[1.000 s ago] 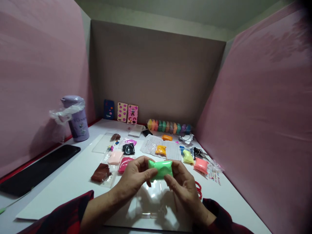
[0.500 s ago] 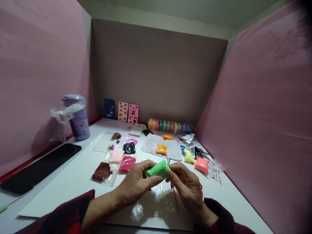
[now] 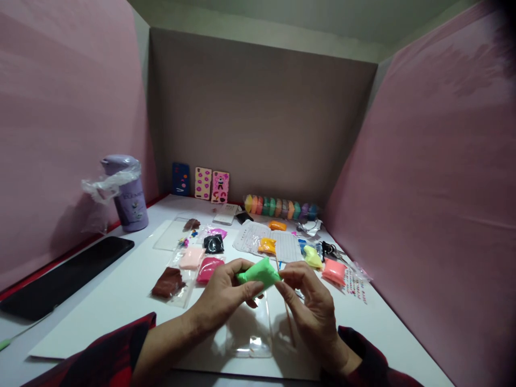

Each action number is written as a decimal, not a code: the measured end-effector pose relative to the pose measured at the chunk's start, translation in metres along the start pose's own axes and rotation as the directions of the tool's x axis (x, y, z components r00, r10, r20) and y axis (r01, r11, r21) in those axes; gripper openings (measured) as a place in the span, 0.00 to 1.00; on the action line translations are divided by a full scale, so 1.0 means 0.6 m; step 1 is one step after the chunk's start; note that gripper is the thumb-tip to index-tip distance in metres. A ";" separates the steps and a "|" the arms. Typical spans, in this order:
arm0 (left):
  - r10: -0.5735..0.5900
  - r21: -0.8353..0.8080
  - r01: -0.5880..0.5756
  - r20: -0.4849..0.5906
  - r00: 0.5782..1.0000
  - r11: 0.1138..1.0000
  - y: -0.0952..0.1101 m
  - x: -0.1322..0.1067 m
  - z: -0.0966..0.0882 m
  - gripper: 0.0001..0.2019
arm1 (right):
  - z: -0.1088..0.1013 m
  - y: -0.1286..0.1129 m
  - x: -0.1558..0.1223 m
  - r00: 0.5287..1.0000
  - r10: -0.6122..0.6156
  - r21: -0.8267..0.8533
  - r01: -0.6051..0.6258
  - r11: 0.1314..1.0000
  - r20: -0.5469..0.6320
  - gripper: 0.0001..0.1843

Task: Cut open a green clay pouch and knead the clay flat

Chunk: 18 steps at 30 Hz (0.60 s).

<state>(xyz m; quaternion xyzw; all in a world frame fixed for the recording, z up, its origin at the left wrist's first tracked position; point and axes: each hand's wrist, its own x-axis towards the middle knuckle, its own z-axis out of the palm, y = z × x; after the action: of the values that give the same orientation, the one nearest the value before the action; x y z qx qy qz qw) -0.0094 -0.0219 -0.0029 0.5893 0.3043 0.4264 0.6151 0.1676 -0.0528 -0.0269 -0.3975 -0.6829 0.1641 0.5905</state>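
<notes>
While left hand [image 3: 220,295] is gripping: green packet [image 3: 260,274]
Right hand [image 3: 311,303]: is pinching its corner
Clear case [image 3: 253,341]: lying below

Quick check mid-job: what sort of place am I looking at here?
Probably a small craft booth, judging by the tall pink side walls, the row of multicoloured packets in clear plastic, and the bright green, pillow-shaped plastic packet being held.

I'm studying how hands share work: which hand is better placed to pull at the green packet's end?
Probably the right hand: it seems to pinch one end of the green packet, while the left hand holds its body from the other side.
</notes>
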 end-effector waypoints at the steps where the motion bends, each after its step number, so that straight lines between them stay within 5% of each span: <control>1: -0.004 -0.003 0.004 0.000 1.000 1.000 0.000 0.000 0.000 0.14 | 0.000 0.001 -0.001 1.000 -0.003 -0.002 0.003 1.000 -0.003 0.01; 4: -0.012 0.000 0.012 -0.003 1.000 1.000 -0.002 0.000 0.000 0.13 | 0.002 0.000 -0.002 1.000 -0.003 0.005 0.003 1.000 -0.002 0.02; 8: 0.019 0.025 -0.020 0.016 1.000 0.999 -0.006 -0.004 0.003 0.17 | 0.004 -0.012 -0.003 0.997 0.036 0.015 -0.037 0.999 0.064 0.16; 12: 0.080 -0.053 -0.081 -0.024 0.997 0.995 -0.005 -0.005 0.005 0.18 | 0.002 -0.018 -0.003 0.982 0.049 0.035 -0.056 0.998 0.185 0.09; 18: 0.083 -0.084 -0.093 -0.122 0.989 0.992 0.011 -0.002 0.001 0.13 | 0.002 -0.015 -0.002 0.976 0.121 0.046 -0.131 0.990 0.181 0.09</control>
<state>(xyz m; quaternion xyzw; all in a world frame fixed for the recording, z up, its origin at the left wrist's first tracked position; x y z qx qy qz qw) -0.0108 -0.0236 0.0037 0.5479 0.2946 0.5004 0.6022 0.1637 -0.0591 -0.0218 -0.4066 -0.7012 0.2556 0.5270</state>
